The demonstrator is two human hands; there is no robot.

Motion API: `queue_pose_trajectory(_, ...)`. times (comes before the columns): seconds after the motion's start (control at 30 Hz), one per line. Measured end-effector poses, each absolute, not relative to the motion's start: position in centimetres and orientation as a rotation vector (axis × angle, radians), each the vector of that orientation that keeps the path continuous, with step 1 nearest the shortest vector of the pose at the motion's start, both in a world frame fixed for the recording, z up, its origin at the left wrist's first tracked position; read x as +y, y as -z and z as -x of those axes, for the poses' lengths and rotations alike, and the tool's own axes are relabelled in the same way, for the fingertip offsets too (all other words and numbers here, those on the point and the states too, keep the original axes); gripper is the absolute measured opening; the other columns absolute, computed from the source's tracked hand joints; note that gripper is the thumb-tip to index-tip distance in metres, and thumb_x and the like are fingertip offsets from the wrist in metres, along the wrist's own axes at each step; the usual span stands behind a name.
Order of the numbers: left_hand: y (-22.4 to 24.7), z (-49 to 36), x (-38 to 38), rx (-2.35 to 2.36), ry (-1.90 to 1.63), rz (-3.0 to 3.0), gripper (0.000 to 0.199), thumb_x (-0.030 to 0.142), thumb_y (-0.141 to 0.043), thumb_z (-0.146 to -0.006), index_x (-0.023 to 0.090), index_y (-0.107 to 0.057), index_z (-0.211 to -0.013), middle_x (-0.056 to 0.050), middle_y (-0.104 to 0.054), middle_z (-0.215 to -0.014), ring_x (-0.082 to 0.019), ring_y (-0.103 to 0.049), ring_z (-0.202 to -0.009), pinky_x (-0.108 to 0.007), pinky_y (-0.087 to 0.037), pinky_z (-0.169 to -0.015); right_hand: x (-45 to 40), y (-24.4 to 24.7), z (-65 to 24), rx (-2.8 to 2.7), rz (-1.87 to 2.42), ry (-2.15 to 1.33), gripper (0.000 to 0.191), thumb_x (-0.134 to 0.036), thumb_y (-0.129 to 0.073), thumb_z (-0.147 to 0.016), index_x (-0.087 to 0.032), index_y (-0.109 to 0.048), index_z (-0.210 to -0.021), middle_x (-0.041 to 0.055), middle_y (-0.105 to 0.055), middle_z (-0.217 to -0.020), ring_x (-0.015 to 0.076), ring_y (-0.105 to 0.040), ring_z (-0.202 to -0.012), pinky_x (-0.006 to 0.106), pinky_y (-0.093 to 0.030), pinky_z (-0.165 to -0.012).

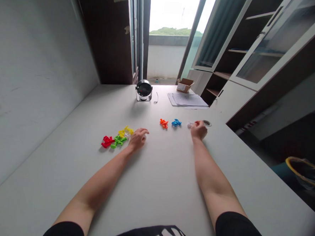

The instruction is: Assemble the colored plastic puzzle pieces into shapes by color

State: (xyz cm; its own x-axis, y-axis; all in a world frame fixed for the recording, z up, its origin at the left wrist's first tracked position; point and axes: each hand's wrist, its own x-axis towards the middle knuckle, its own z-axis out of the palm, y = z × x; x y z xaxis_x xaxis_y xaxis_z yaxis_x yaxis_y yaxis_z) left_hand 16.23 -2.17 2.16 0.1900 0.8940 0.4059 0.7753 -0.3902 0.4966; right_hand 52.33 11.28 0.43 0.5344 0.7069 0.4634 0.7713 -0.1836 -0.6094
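the right hand (198, 130) rests on the table (163, 189), its fingertips (196, 123) closed on a small white piece (190, 124), which looks pinched, though the fingers partly hide it. to the piece's left, toward the other hand, lie a blue piece (176, 122) and an orange piece (164, 123), both nearer the right hand. the left hand (138, 139) lies loosely curled and empty, just beside a yellow cluster (126, 131). that cluster touches a green cluster (118, 141), with a red cluster (107, 141) further left. a round grommet (207, 123) sits in the table just past the right hand.
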Motion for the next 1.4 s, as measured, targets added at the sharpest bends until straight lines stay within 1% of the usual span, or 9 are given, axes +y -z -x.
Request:
queue_pose_trajectory(0.13,-2.0,-15.9,-2.0,1.828,-0.96,-2.207,0.033,0.009,-0.054,-0.084,0.023,-0.07,-0.109,-0.009,-0.067,-0.114,-0.026,-0.057,-0.105,-0.042,-0.044,-0.098,10.6,-1.4,-51.4,-1.27,1.816,0.118,0.027,-0.02,-0.044,-0.083,-0.016,-0.067,-0.097,0.0121,-0.071,-0.092,0.0238,-0.063,-0.082,0.032,-0.043,-0.077)
queue_pose_trajectory(0.37,-1.8,-16.3,-2.2,1.857,-0.809,-2.185,0.027,0.017,-0.056,-0.089,0.022,-0.069,-0.112,-0.008,-0.067,-0.111,-0.024,-0.057,-0.105,-0.037,-0.041,-0.096,9.8,-2.9,-47.9,-1.316,1.556,0.09,0.026,-0.022,-0.045,-0.082,-0.017,-0.065,-0.097,0.0081,-0.07,-0.083,0.0235,-0.062,-0.075,0.033,-0.045,-0.075)
queue_pose_trajectory(0.57,-1.9,-16.1,-2.2,1.795,-0.813,-2.21,0.04,0.017,-0.061,-0.086,0.025,-0.064,-0.125,-0.007,-0.067,-0.115,-0.025,-0.056,-0.11,-0.037,-0.039,-0.099,8.2,-4.0,-42.8,-1.484,1.323,-0.091,0.024,-0.02,-0.045,-0.083,-0.018,-0.065,-0.095,0.0047,-0.069,-0.08,0.0194,-0.062,-0.071,0.03,-0.046,-0.075)
queue_pose_trajectory(0.77,-1.6,-16.0,-2.0,1.815,-0.825,-2.208,0.024,0.023,-0.063,-0.086,0.024,-0.069,-0.11,-0.007,-0.067,-0.112,-0.025,-0.056,-0.108,-0.038,-0.04,-0.096,6.3,-3.6,-38.5,-1.776,1.116,-0.268,0.019,-0.017,-0.05,-0.084,-0.02,-0.067,-0.093,0.0017,-0.069,-0.079,0.0163,-0.062,-0.07,0.027,-0.045,-0.072)
queue_pose_trajectory(0.87,-1.6,-16.0,-2.0,1.848,-0.836,-2.209,0.022,0.026,-0.065,-0.085,0.023,-0.068,-0.106,-0.007,-0.067,-0.11,-0.025,-0.057,-0.105,-0.038,-0.04,-0.095,5.8,-2.7,-37.1,-1.995,0.982,-0.412,0.018,-0.014,-0.052,-0.085,-0.02,-0.068,-0.093,0.0017,-0.07,-0.082,0.0157,-0.062,-0.071,0.026,-0.046,-0.071)
queue_pose_trajectory(1.0,-1.8,-16.0,-2.0,1.869,-0.834,-2.207,0.022,0.033,-0.066,-0.086,0.022,-0.069,-0.105,-0.008,-0.067,-0.108,-0.025,-0.057,-0.103,-0.037,-0.041,-0.093,5.4,-1.3,-36.2,-2.208,0.858,-0.55,0.022,-0.011,-0.055,-0.084,-0.02,-0.069,-0.098,0.0037,-0.07,-0.092,0.0156,-0.062,-0.076,0.026,-0.046,-0.069)
queue_pose_trajectory(1.17,-1.8,-16.1,-2.0,1.883,-0.828,-2.225,0.024,0.04,-0.058,-0.092,0.021,-0.072,-0.1,-0.008,-0.069,-0.105,-0.024,-0.058,-0.101,-0.036,-0.04,-0.091,5.0,-0.4,-35.9,-2.332,0.819,-0.496,0.025,-0.011,-0.066,-0.082,-0.022,-0.071,-0.103,0.0044,-0.068,-0.093,0.0181,-0.06,-0.086,0.029,-0.047,-0.08)
queue_pose_trajectory(1.3,-1.9,-16.1,-2.0,1.882,-0.807,-2.221,0.026,0.039,-0.055,-0.094,0.021,-0.073,-0.097,-0.007,-0.069,-0.105,-0.024,-0.059,-0.102,-0.036,-0.04,-0.091,4.8,-0.3,-35.6,-2.349,0.845,-0.439,0.022,-0.017,-0.071,-0.084,-0.024,-0.071,-0.105,0.0051,-0.067,-0.096,0.0199,-0.059,-0.091,0.03,-0.046,-0.081)
queue_pose_trajectory(1.4,-2.0,-16.1,-2.0,1.862,-0.791,-2.216,0.027,0.037,-0.052,-0.095,0.021,-0.074,-0.094,-0.007,-0.07,-0.105,-0.023,-0.059,-0.1,-0.035,-0.041,-0.092,4.7,-0.2,-35.5,-2.353,0.832,-0.427,0.02,-0.021,-0.071,-0.086,-0.023,-0.07,-0.106,0.0052,-0.067,-0.094,0.0199,-0.059,-0.09,0.031,-0.046,-0.081)
